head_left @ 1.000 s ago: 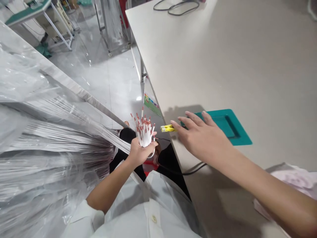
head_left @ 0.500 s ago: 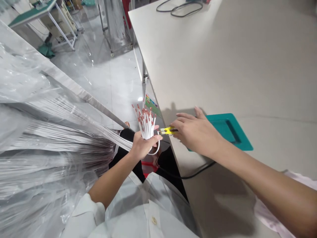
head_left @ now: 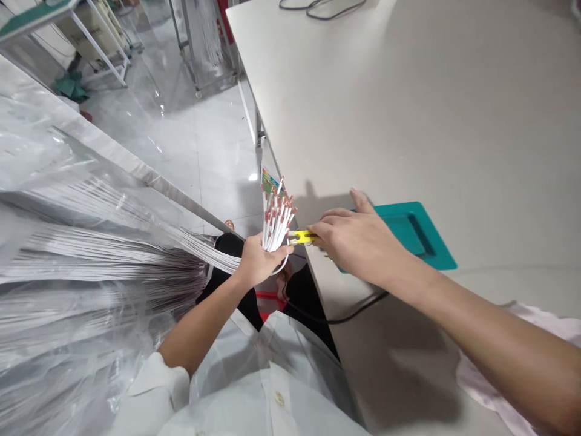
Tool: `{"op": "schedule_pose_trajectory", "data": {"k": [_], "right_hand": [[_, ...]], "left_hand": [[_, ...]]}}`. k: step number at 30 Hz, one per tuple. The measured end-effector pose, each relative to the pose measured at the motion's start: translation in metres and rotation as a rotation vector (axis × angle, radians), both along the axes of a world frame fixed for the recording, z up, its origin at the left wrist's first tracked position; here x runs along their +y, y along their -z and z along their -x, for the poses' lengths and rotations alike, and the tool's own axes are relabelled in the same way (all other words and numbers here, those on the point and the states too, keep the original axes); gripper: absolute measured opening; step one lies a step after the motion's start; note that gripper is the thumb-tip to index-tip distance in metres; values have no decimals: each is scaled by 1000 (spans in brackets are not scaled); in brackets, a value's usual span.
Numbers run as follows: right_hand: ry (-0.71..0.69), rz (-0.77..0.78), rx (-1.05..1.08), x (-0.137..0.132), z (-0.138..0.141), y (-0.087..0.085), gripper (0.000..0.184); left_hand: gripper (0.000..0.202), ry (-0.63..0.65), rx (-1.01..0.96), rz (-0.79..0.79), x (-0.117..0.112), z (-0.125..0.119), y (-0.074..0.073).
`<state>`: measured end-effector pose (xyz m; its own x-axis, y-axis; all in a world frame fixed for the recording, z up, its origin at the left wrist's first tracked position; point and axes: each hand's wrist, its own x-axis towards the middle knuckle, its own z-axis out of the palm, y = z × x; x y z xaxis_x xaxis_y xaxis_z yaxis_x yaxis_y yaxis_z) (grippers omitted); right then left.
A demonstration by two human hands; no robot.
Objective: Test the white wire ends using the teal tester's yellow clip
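My left hand [head_left: 258, 261] is closed around a bundle of thin white wires [head_left: 275, 217] with reddish copper tips pointing up. The bundle trails left into a large sheaf of white wires [head_left: 104, 248] under clear plastic sheeting. My right hand [head_left: 358, 242] is closed on a small yellow tool [head_left: 301, 237] at the table's near-left edge, its tip right beside the bundle, just above my left thumb. A teal tray [head_left: 420, 236] lies on the beige table [head_left: 408, 109] behind my right hand.
A black cable [head_left: 354, 313] runs over the table edge below my right wrist. Pink cloth [head_left: 535, 327] lies at the right. More black cable [head_left: 322, 7] sits at the table's far end. Metal racks and a green-topped bench [head_left: 68, 36] stand on the glossy floor.
My right hand came down from open over the table, closed on the yellow tool and moved it left to the bundle. My left hand brought the bundle right, toward the table edge.
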<state>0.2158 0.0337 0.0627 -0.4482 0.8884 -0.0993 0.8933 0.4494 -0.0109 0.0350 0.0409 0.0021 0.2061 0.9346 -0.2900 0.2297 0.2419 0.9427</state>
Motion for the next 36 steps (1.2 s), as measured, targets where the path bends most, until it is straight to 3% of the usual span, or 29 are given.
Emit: {"op": "schedule_pose_trajectory", "data": {"k": [3,8,12,16,20,23,28,36], "right_hand": [[10,-57,13,-2,-2,4,18],[-13,-170,37,-4,-5,16,46],[-20,-211,73,-1,-8,24,52],[-18,-258,236,-6,-7,19,49],[117,-348,606,-28,13,9,25],[184,-167,1026,-42,35,14,16],[373,490,1599,-43,60,36,14],[489,704,1925,-44,71,49,13]], "left_hand": [[39,-7,59,-22,-2,-1,1],[37,-26,58,-35,-6,-1,-6],[38,-50,43,1,-9,4,-10],[37,-89,22,51,-15,12,-15],[34,-146,-105,124,-21,22,-27],[20,-130,-178,111,-25,30,-38],[15,23,-215,100,-29,40,-49],[15,169,-312,160,-32,48,-43]]}}
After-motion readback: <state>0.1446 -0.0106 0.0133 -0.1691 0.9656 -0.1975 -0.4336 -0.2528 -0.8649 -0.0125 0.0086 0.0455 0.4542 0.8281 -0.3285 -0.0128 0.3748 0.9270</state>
